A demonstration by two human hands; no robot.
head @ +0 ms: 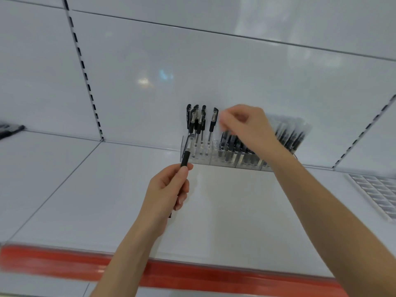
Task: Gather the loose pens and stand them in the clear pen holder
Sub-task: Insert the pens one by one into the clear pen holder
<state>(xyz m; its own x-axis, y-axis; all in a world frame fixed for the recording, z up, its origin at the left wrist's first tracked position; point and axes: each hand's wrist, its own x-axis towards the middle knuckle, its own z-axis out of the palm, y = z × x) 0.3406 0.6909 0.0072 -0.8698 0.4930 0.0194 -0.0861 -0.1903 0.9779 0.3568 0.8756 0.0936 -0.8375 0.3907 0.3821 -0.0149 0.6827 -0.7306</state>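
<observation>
1. Head view, grip first: the left hand (169, 189) is curled round a pen (185, 159), thumb and forefinger pinching it just below the black grip section. That black section and the clear barrel stick up out of the fist, and a dark bit of the pen peeks out under the palm.
2. The pen's upper end overlaps the left end of the clear pen holder (214, 161), which sits at the back of the white shelf (107, 200) against the back panel (192, 61).
3. The right hand (246, 123) hovers over the holder's middle with its fingers bent. The fingertips (225, 122) are blurred, so I cannot tell whether they pinch anything.
4. Just left of those fingertips, a few black-capped pens (196, 118) stand upright in the holder's left section. A denser row (233, 146) fills the part beneath the right hand.
5. A red strip (64, 262) lines the shelf's front edge, and a grid tray (375, 191) lies far right.
</observation>
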